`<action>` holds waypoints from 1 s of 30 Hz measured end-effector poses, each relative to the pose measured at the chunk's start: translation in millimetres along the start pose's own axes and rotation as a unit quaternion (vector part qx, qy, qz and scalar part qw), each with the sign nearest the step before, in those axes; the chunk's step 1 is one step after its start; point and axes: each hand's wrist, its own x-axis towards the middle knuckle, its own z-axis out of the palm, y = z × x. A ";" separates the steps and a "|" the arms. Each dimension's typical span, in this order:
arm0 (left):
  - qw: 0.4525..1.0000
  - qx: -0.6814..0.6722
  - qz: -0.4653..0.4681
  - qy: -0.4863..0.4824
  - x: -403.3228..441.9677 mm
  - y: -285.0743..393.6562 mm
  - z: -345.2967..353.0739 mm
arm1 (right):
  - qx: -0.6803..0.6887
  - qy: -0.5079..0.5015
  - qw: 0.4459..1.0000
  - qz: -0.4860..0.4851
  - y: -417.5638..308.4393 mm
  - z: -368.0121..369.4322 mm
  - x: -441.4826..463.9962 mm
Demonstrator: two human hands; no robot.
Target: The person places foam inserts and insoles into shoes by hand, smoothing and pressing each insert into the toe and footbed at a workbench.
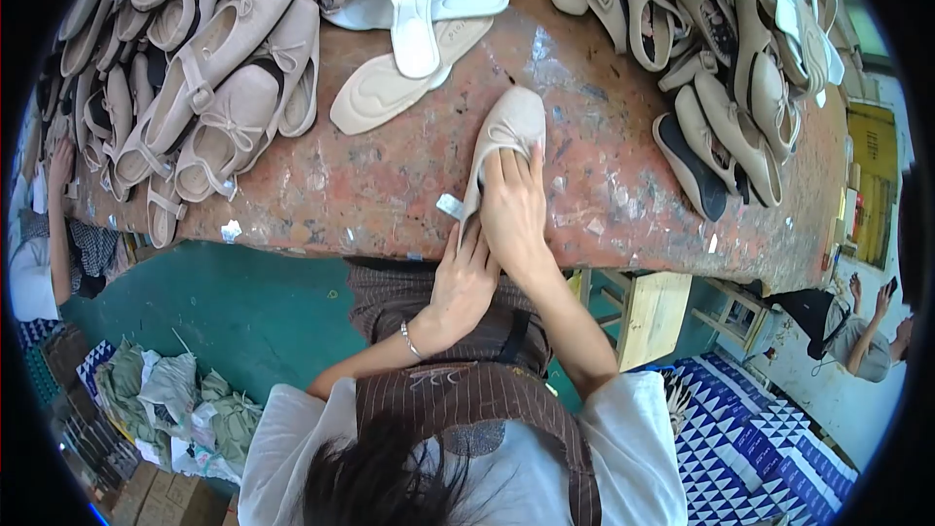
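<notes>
A beige flat shoe [513,115] with a small bow lies on the worn table, toe pointing away from me. My right hand [514,209] reaches into its opening, fingertips hidden inside under the upper, with one finger along the right side. At the heel end, my left hand [464,284] holds the back of the shoe, fingers close together. A pale strap end [450,206] sticks out on the left side. Just beyond lie a beige insole [375,102] and a white insole [413,44], partly overlapping.
Beige shoes [234,117] are heaped on the table's left, and more shoes [726,127] on the right with insoles on top. The table's near edge [623,258] is in front of me. A wooden stool [654,317] stands below. Other people are at both sides.
</notes>
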 end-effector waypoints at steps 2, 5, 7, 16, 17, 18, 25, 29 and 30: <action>1.000 0.016 -0.006 -0.018 3.7 0.1 -1.4 | 0.032 0.174 0.978 -0.109 19.1 21.2 -38.6; 0.997 0.006 -0.016 -0.075 1.8 3.0 -8.9 | -0.001 0.097 0.991 -0.095 22.1 16.4 -58.0; 0.997 0.013 -0.013 -0.074 2.9 1.9 -7.3 | -0.066 0.084 0.990 -0.092 20.8 18.5 -53.0; 0.999 0.032 -0.004 -0.009 6.8 3.1 -2.1 | -0.029 0.036 0.999 -0.004 19.4 12.3 4.5; 0.999 0.036 -0.011 -0.017 4.3 4.0 1.6 | -0.018 0.083 0.996 -0.019 19.3 14.1 -4.0; 0.999 0.039 -0.019 -0.020 4.2 3.8 5.3 | -0.009 0.132 0.991 -0.036 19.1 16.1 -12.1; 0.997 0.039 -0.009 -0.066 1.2 0.8 10.2 | 0.012 0.018 0.999 0.048 11.4 4.8 -17.4; 0.999 0.013 -0.023 -0.031 -5.4 4.2 17.5 | -0.093 0.179 0.979 -0.009 10.1 44.4 -37.1; 0.999 -0.007 -0.030 0.010 -3.5 2.5 22.3 | -0.139 0.201 0.970 -0.005 9.9 46.1 -36.9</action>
